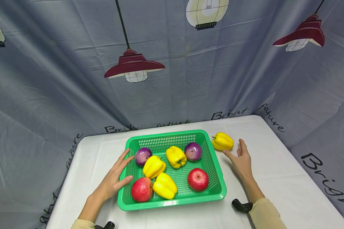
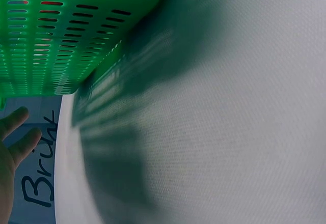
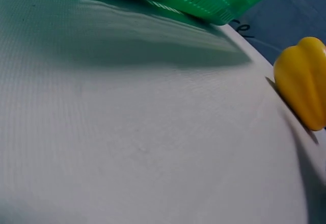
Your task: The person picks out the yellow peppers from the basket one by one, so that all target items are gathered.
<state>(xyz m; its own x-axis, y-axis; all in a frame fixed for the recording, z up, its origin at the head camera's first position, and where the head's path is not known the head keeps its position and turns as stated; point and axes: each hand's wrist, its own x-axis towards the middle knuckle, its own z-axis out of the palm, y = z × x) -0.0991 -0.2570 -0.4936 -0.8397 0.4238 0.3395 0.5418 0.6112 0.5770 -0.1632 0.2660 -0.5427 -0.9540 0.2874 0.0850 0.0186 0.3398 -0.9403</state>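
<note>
A green plastic basket [image 1: 224,187] stands on the white table. Lying inside are three yellow bell peppers [image 1: 176,157], two red apples [image 1: 198,180] and two round purple vegetables or fruits [image 1: 193,151]. Another yellow bell pepper [image 1: 222,141] lies on the table outside the basket's far right corner, and shows at the edge of the right wrist view. My right hand [image 1: 243,163] is beside this pepper, thumb tip at its near side, fingers spread and holding nothing. At the basket's left rim, my left hand [image 1: 112,180] has its fingers extended over the edge, palm empty.
The white-covered table [image 1: 278,178] extends on both sides of the basket. A grey curtain [image 1: 172,95] printed with lamps and lettering hangs behind and beside it. A black wrist-worn device [image 1: 242,206] sits by the right sleeve.
</note>
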